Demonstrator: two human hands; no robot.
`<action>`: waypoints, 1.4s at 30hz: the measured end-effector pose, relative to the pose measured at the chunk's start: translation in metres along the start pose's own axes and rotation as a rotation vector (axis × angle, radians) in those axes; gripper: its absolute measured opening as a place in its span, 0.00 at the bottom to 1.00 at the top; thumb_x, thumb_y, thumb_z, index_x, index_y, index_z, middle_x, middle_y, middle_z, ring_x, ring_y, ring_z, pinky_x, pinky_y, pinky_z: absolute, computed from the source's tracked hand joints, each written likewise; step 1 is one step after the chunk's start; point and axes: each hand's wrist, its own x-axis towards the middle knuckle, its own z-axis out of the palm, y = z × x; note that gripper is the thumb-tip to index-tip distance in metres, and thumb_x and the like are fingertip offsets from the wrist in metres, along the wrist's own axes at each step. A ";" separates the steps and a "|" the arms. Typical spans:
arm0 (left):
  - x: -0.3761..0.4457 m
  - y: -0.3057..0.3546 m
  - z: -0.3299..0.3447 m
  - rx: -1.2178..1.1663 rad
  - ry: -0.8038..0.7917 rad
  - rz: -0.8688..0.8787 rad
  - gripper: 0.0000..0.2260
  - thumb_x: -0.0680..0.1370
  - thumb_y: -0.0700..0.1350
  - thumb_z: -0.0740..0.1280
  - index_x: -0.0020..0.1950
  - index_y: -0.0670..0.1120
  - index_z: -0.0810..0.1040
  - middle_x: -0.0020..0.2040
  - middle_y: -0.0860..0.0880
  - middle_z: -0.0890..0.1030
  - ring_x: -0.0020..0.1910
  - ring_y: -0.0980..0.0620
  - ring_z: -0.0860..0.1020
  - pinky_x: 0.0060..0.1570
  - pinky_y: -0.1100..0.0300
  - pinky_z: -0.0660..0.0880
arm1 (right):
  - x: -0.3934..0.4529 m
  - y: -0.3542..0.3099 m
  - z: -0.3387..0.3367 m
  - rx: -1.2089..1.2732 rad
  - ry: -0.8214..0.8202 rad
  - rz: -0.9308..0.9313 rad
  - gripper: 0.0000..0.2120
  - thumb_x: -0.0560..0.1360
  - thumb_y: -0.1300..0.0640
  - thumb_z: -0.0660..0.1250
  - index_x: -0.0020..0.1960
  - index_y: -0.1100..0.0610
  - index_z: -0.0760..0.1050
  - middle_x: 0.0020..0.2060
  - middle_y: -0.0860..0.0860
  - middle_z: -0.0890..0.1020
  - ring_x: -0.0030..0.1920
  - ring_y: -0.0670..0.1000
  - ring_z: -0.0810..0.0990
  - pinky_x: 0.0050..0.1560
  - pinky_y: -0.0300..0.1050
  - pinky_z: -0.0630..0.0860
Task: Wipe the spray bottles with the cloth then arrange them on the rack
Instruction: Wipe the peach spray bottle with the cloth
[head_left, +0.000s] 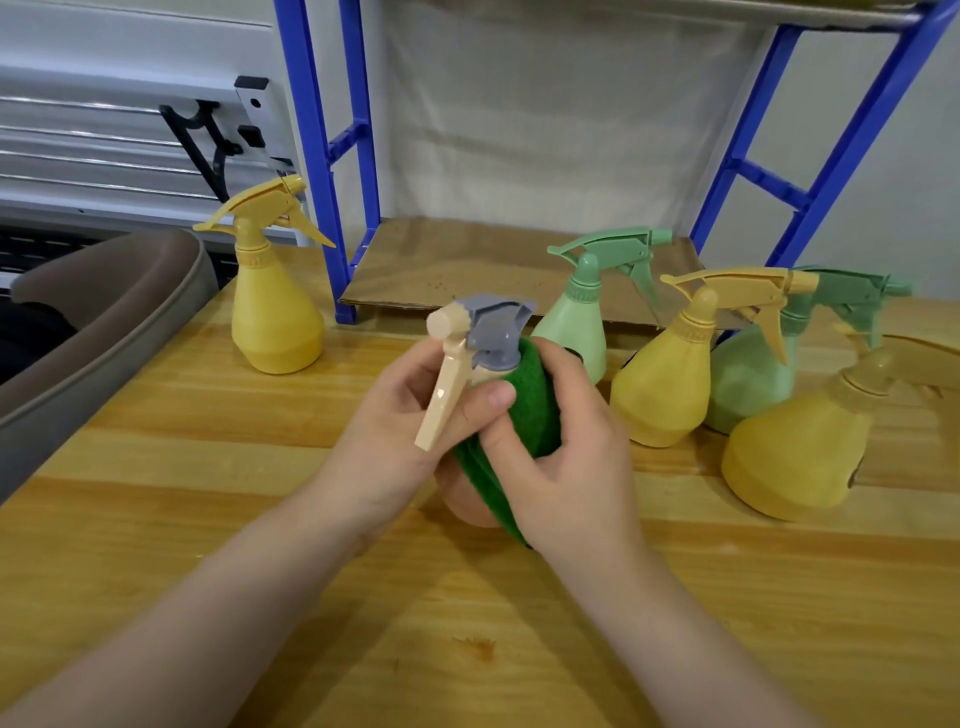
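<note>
A peach spray bottle (470, 506) with a grey head and beige trigger stands at the table's middle. My left hand (400, 431) grips its neck, thumb across the front. My right hand (566, 457) presses a green cloth (535, 410) around the bottle's right side. A yellow bottle (275, 322) stands alone at the left beside the rack leg. To the right stand two light green bottles (576, 322) (748, 379) and two yellow bottles (665, 389) (800, 457). The blue rack (317, 156) rises behind, its lower shelf lined with brown cardboard (467, 265).
The wooden table (208, 493) spreads below my arms. A brown chair back (104, 322) curves along the table's left edge. White slatted panels and a black bracket (208, 140) hang on the wall at the back left.
</note>
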 end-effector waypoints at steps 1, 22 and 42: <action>-0.001 0.000 0.001 -0.010 0.017 0.009 0.14 0.69 0.42 0.75 0.54 0.52 0.84 0.52 0.50 0.84 0.53 0.52 0.82 0.51 0.61 0.77 | -0.002 0.001 0.002 -0.021 -0.013 -0.013 0.20 0.76 0.46 0.67 0.66 0.51 0.72 0.53 0.43 0.80 0.53 0.45 0.79 0.50 0.49 0.77; 0.016 0.024 -0.028 -0.392 0.411 0.132 0.19 0.74 0.53 0.65 0.62 0.45 0.75 0.52 0.51 0.82 0.55 0.53 0.79 0.53 0.59 0.77 | -0.006 0.016 0.016 0.236 -0.232 0.035 0.30 0.81 0.44 0.55 0.79 0.55 0.55 0.72 0.47 0.70 0.73 0.47 0.67 0.71 0.51 0.67; -0.003 0.005 -0.002 -0.112 0.051 -0.103 0.21 0.77 0.48 0.62 0.64 0.36 0.77 0.60 0.38 0.81 0.55 0.47 0.80 0.57 0.56 0.78 | -0.005 -0.003 0.008 0.443 -0.179 0.058 0.20 0.75 0.45 0.64 0.66 0.50 0.73 0.54 0.44 0.82 0.56 0.49 0.81 0.56 0.49 0.77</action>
